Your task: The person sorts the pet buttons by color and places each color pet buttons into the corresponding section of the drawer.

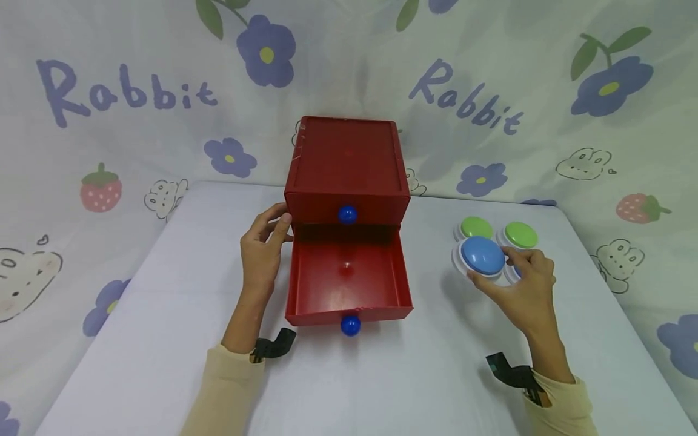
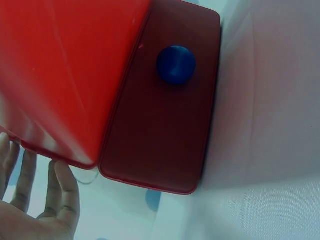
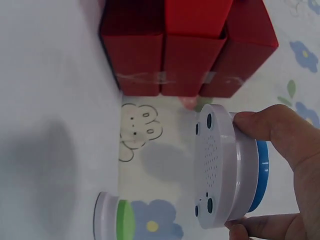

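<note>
glossy plastic button (image 1: 482, 255), smooth plastic drawer (image 1: 322, 287)

Second blue button (image 1: 516, 272), mostly hidden

Drawer unit (image 1: 348, 156): red
Knobs (image 1: 348, 214): blue
Held button (image 1: 482, 255): blue top, white base
Far right buttons (image 1: 520, 234): green tops, white bases
Backdrop (image 1: 354, 54): white, blue-purple flowers (image 1: 266, 53), pink strawberries (image 1: 100, 194), purple lettering (image 1: 125, 82)
Sleeves (image 1: 226, 387): cream

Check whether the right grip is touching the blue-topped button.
Touching. In the right wrist view, the right grip pinches the blue-topped button, thumb pressed against its white base.
</note>
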The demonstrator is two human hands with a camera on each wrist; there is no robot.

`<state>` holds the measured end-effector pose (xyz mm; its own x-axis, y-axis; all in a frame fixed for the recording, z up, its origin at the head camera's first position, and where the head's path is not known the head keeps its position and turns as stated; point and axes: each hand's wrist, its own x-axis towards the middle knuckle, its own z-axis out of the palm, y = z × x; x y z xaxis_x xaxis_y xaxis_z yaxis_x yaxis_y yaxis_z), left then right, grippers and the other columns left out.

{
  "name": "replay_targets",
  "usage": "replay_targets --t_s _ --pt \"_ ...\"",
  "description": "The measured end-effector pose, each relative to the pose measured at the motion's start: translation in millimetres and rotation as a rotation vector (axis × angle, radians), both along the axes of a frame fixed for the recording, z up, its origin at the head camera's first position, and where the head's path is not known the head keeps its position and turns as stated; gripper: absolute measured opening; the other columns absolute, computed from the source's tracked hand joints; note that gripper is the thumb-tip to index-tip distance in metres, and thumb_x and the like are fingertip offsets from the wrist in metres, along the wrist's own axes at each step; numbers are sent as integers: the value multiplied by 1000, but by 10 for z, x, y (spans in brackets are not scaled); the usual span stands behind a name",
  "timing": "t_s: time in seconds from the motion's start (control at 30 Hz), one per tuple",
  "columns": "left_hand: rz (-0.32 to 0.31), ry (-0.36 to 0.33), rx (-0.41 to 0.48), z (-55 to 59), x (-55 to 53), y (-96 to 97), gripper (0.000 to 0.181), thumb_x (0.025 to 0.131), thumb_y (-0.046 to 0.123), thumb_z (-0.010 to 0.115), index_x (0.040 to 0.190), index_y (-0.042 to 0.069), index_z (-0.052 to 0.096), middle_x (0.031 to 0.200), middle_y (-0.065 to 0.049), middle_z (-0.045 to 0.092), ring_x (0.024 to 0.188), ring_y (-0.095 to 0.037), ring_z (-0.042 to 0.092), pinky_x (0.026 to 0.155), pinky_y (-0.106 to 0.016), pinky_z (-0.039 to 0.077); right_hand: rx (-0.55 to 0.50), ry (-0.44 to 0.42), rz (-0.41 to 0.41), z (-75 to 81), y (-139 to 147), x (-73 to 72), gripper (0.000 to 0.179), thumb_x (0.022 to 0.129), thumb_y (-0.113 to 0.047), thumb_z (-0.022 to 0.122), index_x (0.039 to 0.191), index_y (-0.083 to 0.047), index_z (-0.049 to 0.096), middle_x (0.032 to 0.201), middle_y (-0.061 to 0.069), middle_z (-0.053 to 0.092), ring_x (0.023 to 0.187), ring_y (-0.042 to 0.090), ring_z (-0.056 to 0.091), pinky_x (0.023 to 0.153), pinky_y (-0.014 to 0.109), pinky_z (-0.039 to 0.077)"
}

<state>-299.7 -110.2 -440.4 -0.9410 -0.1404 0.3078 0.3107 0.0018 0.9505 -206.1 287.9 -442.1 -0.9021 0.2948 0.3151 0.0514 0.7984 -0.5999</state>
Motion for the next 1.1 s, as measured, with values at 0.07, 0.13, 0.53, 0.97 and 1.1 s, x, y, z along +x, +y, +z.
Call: replay_targets --t_s 0.07,0.13,0.53,0.97,1.1 --pt "-5 5 -1 -2 -5 2 34 101 14 61 133 5 63 126 -9 62 104 -31 59 77 -21 56 -2 0 2 31 -24 10 70 72 -25 89 126 10 61 118 24 45 118 40 33 84 58 33" --pt "-8 6 -6 -4 -4 4 34 101 15 61 133 5 63 126 -9 62 103 -25 60 77 -21 57 -2 2 7 63 -46 22 69 72 -25 89 126 8 62 118 23 45 118 39 33 83 58 34" --pt "-13 5 5 -12 -7 31 34 101 14 61 133 5 63 126 -9 62 102 -21 60 78 -24 57 -3 81 68 242 -238 75 68 68 -19 92 124 8 64 114 20 49 118 36 37 84 57 36" --pt "13 13 -7 -263 -166 -64 35 100 25 64 133 17 65 129 -3 62 106 -27 60 80 -30 58 -72 152 161 457 -650 59 69 66 -13 92 127 4 64 113 16 51 116 24 41 85 51 42" --pt "4 19 3 -283 -185 -54 34 99 26 65 132 17 66 127 -3 63 104 -26 60 78 -29 58 -82 164 212 433 -768 62 72 63 -12 93 128 2 64 113 15 52 116 22 42 86 49 43"
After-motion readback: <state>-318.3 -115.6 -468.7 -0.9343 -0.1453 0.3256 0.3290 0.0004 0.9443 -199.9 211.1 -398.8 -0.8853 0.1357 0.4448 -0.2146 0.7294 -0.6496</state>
